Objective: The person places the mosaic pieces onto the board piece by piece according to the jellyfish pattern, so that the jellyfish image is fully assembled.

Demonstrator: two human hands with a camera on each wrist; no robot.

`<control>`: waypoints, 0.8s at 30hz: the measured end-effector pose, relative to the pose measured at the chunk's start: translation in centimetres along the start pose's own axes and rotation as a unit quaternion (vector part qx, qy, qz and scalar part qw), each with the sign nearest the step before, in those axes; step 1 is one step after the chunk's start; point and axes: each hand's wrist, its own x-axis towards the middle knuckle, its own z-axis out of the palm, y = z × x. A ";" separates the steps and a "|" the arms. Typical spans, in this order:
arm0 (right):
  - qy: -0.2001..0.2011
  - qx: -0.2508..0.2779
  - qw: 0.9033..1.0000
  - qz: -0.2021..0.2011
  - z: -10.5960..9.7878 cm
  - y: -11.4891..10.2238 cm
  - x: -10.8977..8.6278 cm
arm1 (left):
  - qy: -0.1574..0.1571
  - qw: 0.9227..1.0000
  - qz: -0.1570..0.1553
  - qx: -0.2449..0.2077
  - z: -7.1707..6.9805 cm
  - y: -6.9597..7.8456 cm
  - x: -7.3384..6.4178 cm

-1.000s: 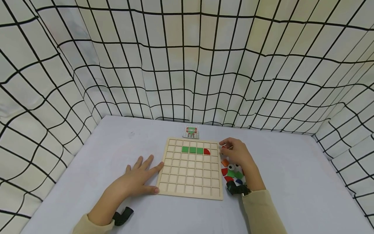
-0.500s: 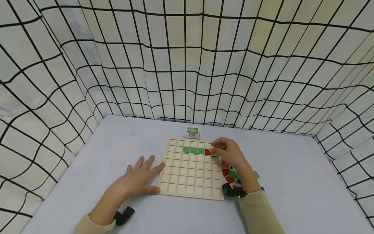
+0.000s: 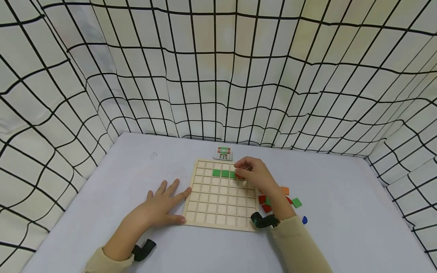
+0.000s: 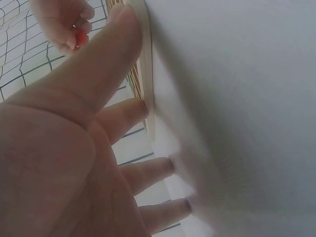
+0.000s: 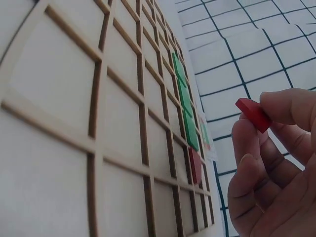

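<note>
My right hand is above the upper right of a wooden grid board, pinching a small red tile between thumb and fingers. In the right wrist view, the tile is raised off the board. Three green square tiles lie side by side in one row of cells. Another red tile sits in the cell after them, largely covered by my right hand in the head view. At the board's left side my left hand lies with fingers spread, its thumb and index fingertip touching the edge.
Behind the board lies a small pattern card. Loose tiles are scattered right of the board, among them an orange one, a green one and a blue one; my right forearm covers some. Black netting over white cloth encloses the table.
My right hand has moved left from beside the board's right edge to over the row of tiles, carrying the red tile. My left hand stays in place.
</note>
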 end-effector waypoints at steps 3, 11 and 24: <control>-0.014 -0.003 1.000 -0.001 0.5 -0.3 0.5 | 0.001 1.000 0.000 0.001 0.1 0.0 0.0; -0.051 -0.024 0.998 -0.025 1.6 -1.6 1.7 | 0.005 1.000 0.002 0.003 0.2 -0.3 0.2; -0.073 -0.044 0.995 -0.045 3.7 -3.3 3.9 | 0.000 1.000 0.008 -0.002 0.0 -0.2 0.1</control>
